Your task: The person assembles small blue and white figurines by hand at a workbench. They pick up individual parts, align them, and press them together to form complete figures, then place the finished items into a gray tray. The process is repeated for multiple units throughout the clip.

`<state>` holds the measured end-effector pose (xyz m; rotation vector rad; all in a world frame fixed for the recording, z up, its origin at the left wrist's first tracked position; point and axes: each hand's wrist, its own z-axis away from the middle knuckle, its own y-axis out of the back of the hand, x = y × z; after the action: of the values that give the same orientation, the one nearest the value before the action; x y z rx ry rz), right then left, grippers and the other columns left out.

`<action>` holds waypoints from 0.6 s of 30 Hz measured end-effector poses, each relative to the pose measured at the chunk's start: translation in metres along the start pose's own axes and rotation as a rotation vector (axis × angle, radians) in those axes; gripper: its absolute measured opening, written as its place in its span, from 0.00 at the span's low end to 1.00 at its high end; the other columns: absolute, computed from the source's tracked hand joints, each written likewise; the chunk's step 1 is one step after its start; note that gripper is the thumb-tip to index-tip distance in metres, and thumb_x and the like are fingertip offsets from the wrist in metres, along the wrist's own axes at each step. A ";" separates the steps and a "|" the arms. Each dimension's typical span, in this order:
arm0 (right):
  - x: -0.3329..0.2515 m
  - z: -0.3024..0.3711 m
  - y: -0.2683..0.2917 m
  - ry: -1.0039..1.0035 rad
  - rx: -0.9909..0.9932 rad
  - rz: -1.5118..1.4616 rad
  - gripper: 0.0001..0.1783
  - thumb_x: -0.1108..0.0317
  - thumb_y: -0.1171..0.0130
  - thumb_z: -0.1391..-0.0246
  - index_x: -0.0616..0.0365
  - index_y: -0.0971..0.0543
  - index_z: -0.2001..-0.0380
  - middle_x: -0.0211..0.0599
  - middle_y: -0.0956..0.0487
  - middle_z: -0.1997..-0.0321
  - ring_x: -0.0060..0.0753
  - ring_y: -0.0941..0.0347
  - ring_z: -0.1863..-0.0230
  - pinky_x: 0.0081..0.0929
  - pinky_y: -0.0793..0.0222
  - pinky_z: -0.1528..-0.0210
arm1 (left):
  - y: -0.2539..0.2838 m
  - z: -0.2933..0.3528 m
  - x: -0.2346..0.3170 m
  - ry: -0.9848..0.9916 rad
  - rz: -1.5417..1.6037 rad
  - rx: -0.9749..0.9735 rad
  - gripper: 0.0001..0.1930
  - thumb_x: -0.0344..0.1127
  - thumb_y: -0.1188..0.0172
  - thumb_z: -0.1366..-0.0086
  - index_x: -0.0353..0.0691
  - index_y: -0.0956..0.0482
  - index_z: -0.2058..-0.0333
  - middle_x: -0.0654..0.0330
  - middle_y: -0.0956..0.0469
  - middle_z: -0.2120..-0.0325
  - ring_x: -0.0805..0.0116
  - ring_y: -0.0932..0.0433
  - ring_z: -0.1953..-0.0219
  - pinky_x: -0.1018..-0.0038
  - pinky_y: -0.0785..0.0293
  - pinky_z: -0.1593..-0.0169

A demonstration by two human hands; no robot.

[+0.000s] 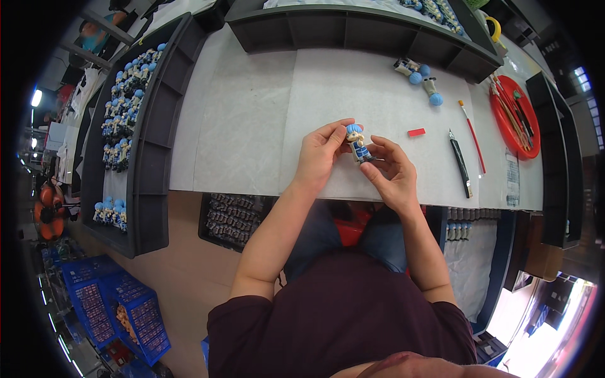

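Note:
Over the front part of the white-covered table [246,126], I hold a small figurine [360,150] with a light blue cap and a blue and cream body. My left hand [320,154] pinches it by the head between thumb and fingers. At its base, the thumb and fingers of my right hand [392,171] close on the dark feet. The figurine leans slightly, cap up. To the right of my right hand lie a small red block [416,132], a dark-handled craft knife [460,164] and a thin red paintbrush [472,135].
Loose blue-capped figurines [432,91] lie at the back right. A dark tray [142,145] of similar figurines stands left, another dark tray [353,34] at the back. A red oval dish [534,142] with brushes sits far right. Below the table edge is a tray of dark pieces [233,217].

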<state>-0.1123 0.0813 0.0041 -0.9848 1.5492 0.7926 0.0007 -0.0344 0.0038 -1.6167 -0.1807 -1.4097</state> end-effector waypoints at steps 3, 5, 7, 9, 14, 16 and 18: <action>-0.001 -0.001 0.003 -0.044 -0.010 -0.091 0.19 0.73 0.47 0.45 0.65 0.33 0.49 0.42 0.26 0.57 0.27 0.29 0.56 0.25 0.31 0.54 | 0.000 0.000 0.000 -0.006 0.016 -0.004 0.15 0.34 0.53 0.33 0.31 0.29 0.54 0.51 0.24 0.58 0.71 0.26 0.59 0.74 0.29 0.54; -0.003 -0.001 0.005 -0.061 -0.016 -0.102 0.17 0.73 0.52 0.42 0.65 0.33 0.49 0.42 0.25 0.57 0.27 0.29 0.57 0.25 0.31 0.53 | 0.000 0.000 0.000 -0.008 0.012 -0.006 0.15 0.34 0.53 0.33 0.31 0.28 0.54 0.51 0.24 0.59 0.71 0.25 0.59 0.74 0.29 0.54; -0.004 0.000 0.004 -0.049 -0.014 -0.054 0.16 0.74 0.55 0.41 0.65 0.32 0.49 0.42 0.25 0.57 0.27 0.29 0.57 0.25 0.32 0.53 | -0.001 0.000 0.000 -0.009 -0.004 -0.004 0.14 0.34 0.52 0.34 0.31 0.28 0.54 0.51 0.24 0.59 0.70 0.25 0.59 0.74 0.28 0.54; -0.003 0.000 0.005 -0.067 -0.009 -0.063 0.16 0.75 0.55 0.42 0.65 0.32 0.49 0.42 0.25 0.57 0.27 0.29 0.57 0.24 0.32 0.53 | -0.001 0.000 0.000 -0.010 -0.009 -0.001 0.14 0.34 0.51 0.34 0.31 0.28 0.54 0.52 0.24 0.59 0.70 0.25 0.60 0.74 0.28 0.55; -0.003 0.000 0.006 -0.089 -0.006 -0.056 0.17 0.75 0.55 0.42 0.65 0.32 0.49 0.42 0.25 0.57 0.27 0.29 0.56 0.25 0.33 0.52 | -0.001 0.000 -0.001 -0.016 -0.015 0.001 0.13 0.33 0.49 0.35 0.31 0.27 0.55 0.52 0.23 0.60 0.69 0.24 0.61 0.73 0.27 0.56; -0.003 0.000 0.006 -0.092 -0.009 -0.056 0.17 0.74 0.55 0.42 0.65 0.32 0.49 0.42 0.25 0.57 0.27 0.29 0.56 0.25 0.33 0.52 | 0.000 0.000 -0.002 -0.018 -0.023 -0.003 0.13 0.32 0.49 0.35 0.31 0.27 0.55 0.52 0.23 0.60 0.69 0.24 0.60 0.73 0.27 0.56; -0.003 0.000 0.006 -0.100 -0.008 -0.084 0.17 0.74 0.54 0.42 0.64 0.33 0.49 0.42 0.25 0.56 0.27 0.30 0.55 0.25 0.33 0.52 | 0.001 0.000 -0.001 -0.020 -0.015 -0.010 0.13 0.32 0.49 0.36 0.31 0.27 0.55 0.52 0.23 0.60 0.69 0.24 0.60 0.73 0.27 0.56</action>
<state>-0.1176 0.0846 0.0070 -0.9953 1.4112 0.7775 0.0006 -0.0343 0.0025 -1.6410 -0.1978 -1.4086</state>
